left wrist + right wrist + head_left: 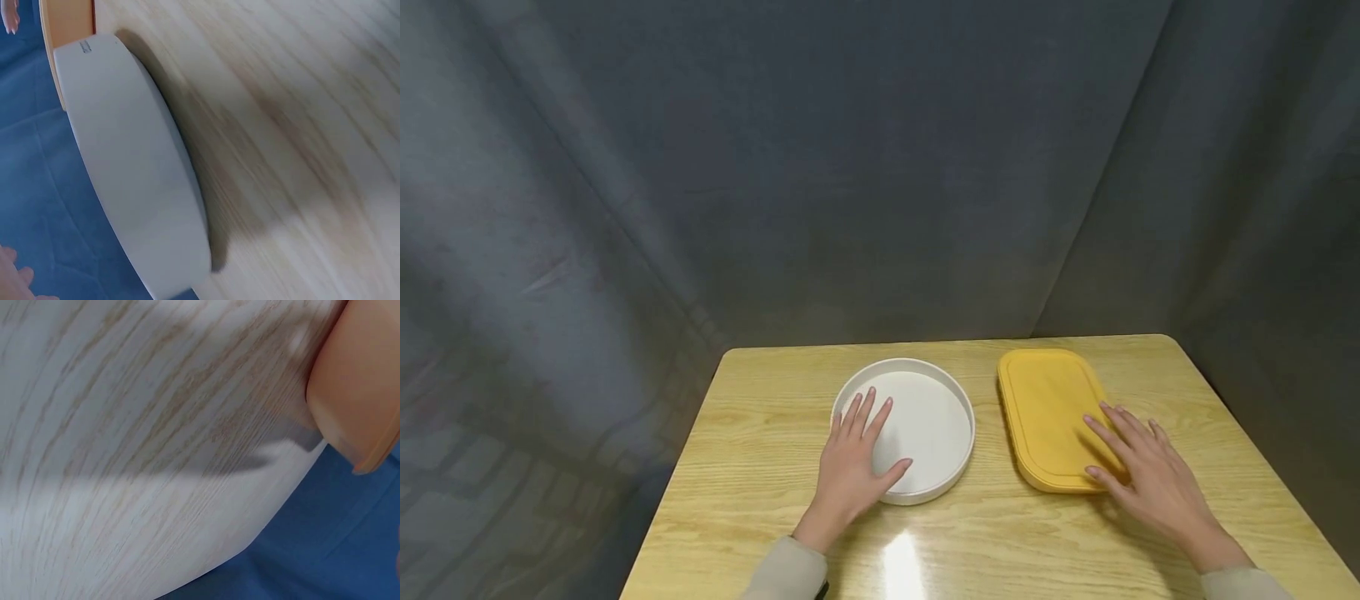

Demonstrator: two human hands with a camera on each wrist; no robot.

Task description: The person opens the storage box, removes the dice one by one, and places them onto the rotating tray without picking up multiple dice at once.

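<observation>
Resting flat, fingers spread: left hand [850,467] on white dish [925,392], right hand [1150,479] on yellow lid [1048,400].

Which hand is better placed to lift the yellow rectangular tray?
Right. The right hand already lies with straight fingers on the yellow rectangular tray; the left hand rests on the white round dish.

Bare wooden table [760,467] is lying open to the left of the white round tray [958,417], and a narrow strip is running between that tray and the yellow lid [1045,400]. Grey curtain [880,167] is closing off the far edge and both sides.
</observation>
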